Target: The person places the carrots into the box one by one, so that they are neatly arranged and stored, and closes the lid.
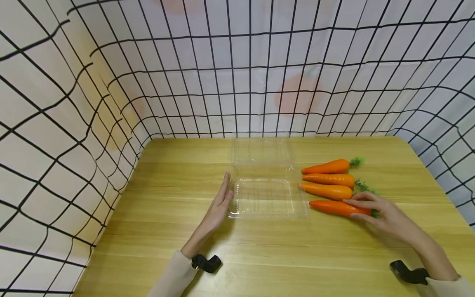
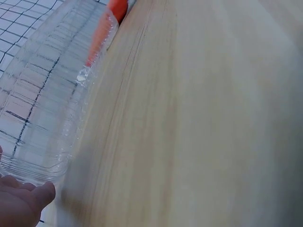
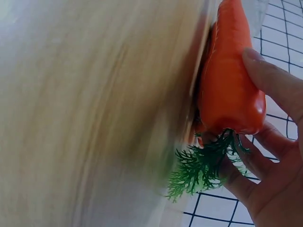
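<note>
The right hand [image 1: 386, 216] grips the front orange carrot [image 1: 332, 207] near its leafy end, thumb and fingers on opposite sides, the tip pointing left from that hold. Just beyond the grip lie three other carrots [image 1: 330, 179], side by side on the wooden table [image 1: 259, 255]. Left of the grip sits an open, clear plastic clamshell container [image 1: 265, 197]; the left hand [image 1: 218, 204], fingers straight, rests against its far side from the grip.

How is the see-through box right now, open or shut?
The see-through box is open: in the head view, its far half lies folded back, away from its near half, instead of covering it.
</note>
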Demonstrator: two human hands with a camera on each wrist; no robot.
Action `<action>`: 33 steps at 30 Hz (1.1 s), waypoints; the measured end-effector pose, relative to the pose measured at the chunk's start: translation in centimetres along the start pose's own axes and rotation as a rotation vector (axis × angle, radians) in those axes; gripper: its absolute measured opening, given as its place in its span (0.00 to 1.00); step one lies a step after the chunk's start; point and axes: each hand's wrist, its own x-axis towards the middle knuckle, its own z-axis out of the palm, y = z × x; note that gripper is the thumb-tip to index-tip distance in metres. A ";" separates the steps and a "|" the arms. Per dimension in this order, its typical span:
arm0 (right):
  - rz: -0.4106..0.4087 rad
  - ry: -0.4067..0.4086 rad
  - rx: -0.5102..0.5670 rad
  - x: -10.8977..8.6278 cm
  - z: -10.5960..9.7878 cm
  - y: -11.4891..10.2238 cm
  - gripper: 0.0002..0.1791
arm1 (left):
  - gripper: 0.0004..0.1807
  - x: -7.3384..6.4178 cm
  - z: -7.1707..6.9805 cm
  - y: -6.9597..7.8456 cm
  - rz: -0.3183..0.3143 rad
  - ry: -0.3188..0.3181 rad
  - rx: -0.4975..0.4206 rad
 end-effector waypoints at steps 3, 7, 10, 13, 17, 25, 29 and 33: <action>-0.003 0.000 0.024 0.2 -0.4 0.0 0.32 | 0.34 0.0 0.0 0.0 -0.002 0.002 -0.002; 0.001 0.006 0.051 0.5 -0.8 0.0 0.32 | 0.34 0.1 0.0 -0.1 0.004 0.005 -0.004; 0.009 0.010 0.050 0.7 -1.0 -0.1 0.32 | 0.34 0.2 0.0 0.0 0.005 0.004 -0.002; 0.022 0.015 0.038 1.0 -1.4 -0.3 0.33 | 0.34 0.1 0.1 0.0 -0.001 0.002 0.001; 0.028 0.016 0.024 1.4 -2.1 -0.4 0.33 | 0.34 0.1 0.1 0.1 -0.010 -0.002 0.008; -0.025 0.021 0.017 3.7 -2.9 -0.9 0.33 | 0.34 0.0 0.1 0.1 -0.005 0.004 0.036; -0.047 0.018 0.024 5.2 -2.9 -1.4 0.33 | 0.34 0.0 0.1 0.1 -0.004 0.007 0.041; -0.046 0.009 0.023 6.6 -2.8 -2.1 0.32 | 0.34 0.0 0.2 0.1 -0.008 0.006 0.040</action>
